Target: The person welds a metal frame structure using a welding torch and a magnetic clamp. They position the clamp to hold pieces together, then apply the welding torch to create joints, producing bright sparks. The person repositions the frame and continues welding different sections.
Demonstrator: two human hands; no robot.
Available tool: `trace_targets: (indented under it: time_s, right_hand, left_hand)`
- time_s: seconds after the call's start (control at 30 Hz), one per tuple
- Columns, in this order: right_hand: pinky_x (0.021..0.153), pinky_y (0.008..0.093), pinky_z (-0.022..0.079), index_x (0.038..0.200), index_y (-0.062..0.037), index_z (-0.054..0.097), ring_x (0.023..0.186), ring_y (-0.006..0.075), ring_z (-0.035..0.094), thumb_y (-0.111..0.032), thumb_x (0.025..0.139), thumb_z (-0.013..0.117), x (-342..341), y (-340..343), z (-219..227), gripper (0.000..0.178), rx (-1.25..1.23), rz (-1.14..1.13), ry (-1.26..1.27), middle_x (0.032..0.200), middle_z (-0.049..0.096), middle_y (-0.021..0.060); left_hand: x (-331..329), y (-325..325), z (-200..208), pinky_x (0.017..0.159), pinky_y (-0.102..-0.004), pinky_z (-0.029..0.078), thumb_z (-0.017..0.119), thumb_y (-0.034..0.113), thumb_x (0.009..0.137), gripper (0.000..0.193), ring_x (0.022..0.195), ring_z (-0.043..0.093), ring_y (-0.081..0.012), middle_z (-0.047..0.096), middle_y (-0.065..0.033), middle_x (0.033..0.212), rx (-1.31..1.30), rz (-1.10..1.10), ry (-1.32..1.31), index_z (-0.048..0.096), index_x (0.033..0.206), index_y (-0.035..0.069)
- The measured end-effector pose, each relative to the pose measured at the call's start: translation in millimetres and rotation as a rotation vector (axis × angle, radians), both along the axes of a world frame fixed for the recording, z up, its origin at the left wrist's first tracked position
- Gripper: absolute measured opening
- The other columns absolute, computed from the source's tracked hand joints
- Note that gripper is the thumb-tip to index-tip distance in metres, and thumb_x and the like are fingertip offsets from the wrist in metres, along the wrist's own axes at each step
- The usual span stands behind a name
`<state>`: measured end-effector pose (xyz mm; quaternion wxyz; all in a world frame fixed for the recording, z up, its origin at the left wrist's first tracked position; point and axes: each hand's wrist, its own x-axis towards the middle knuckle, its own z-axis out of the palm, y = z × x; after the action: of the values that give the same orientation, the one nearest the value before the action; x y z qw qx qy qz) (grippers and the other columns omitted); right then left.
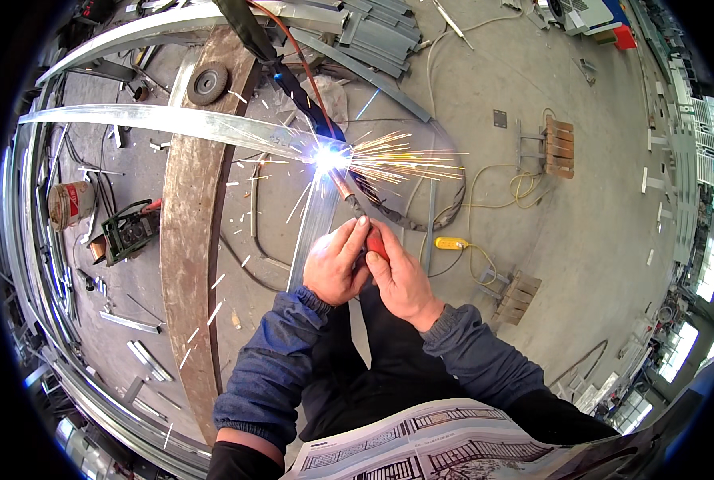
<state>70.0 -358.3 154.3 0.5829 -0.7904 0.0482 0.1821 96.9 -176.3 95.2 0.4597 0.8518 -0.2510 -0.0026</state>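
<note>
We have both hands closed together on a welding torch (378,242) with a red handle, just above our dark trousers (389,336). Our left hand (334,262) curls in from one side, its fingertips at the upper end of the handle, and our right hand (405,282) wraps the other side, thumb bent in toward the left. The torch's neck slants away from us to a blue-white arc (329,157), whose glare hides the exact tip. There a long flat-sided metal bar (173,120), coming in from the left, meets a metal tube (315,224) that runs back toward our left wrist; orange sparks (409,156) fan out to the right. Above the arc, a dark wrapped cable (297,92) comes down from the upper edge beside a thin orange-red hose (293,44). The bar crosses over a worn brown beam (193,240), on which a round disc (208,83) lies. Right of our hands, a yellow control box (450,243) rests on the concrete floor (597,248), and printed sheets (421,436) showing railings cover our front.
</note>
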Motion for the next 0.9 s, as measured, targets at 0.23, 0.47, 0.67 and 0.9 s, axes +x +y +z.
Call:
trace_targets:
  time_s: [0.23, 0.47, 0.67, 0.9]
  right_hand:
    - [0.111, 0.0458, 0.054, 0.165, -0.0029, 0.043, 0.136, 0.0463, 0.064, -0.026, 0.117, 0.055, -0.3, -1.0, -1.9, 0.055, 0.001, 0.007, 0.016, 0.151, 0.062, 0.0280]
    - [0.113, 0.0462, 0.053, 0.165, -0.0013, 0.042, 0.139, 0.0466, 0.062, -0.025, 0.117, 0.055, -2.4, -3.3, 1.4, 0.055, 0.019, 0.019, 0.052, 0.153, 0.060, 0.0288]
    - [0.113, 0.0454, 0.053, 0.165, -0.0010, 0.042, 0.138, 0.0457, 0.063, -0.025, 0.117, 0.055, -4.5, -3.5, -3.3, 0.055, 0.004, 0.017, 0.023, 0.153, 0.060, 0.0287]
    - [0.113, 0.0444, 0.053, 0.165, -0.0010, 0.042, 0.139, 0.0445, 0.063, -0.026, 0.117, 0.056, -3.8, -1.2, -4.9, 0.056, 0.004, 0.003, 0.027, 0.153, 0.061, 0.0284]
  left_hand:
    - [3.6, -0.5, -2.3, 0.084, -0.0495, 0.058, 0.081, 0.007, 0.080, 0.088, 0.104, 0.070, -0.0449, 0.064, -0.0266, 0.139, -0.062, -0.021, -0.041, 0.047, 0.161, -0.004]
    - [2.4, 1.0, 1.3, 0.085, -0.0497, 0.058, 0.081, 0.006, 0.080, 0.086, 0.104, 0.071, -0.0442, 0.065, -0.0255, 0.139, -0.024, -0.034, -0.032, 0.050, 0.159, -0.003]
    - [4.2, 0.1, -1.2, 0.087, -0.0504, 0.059, 0.082, 0.007, 0.081, 0.087, 0.105, 0.071, -0.0455, 0.065, -0.0258, 0.139, -0.060, -0.038, -0.028, 0.049, 0.160, -0.003]
    - [4.5, 0.8, -2.6, 0.087, -0.0504, 0.059, 0.082, 0.007, 0.080, 0.088, 0.107, 0.071, -0.0452, 0.064, -0.0265, 0.139, -0.051, -0.039, -0.019, 0.048, 0.161, -0.002]
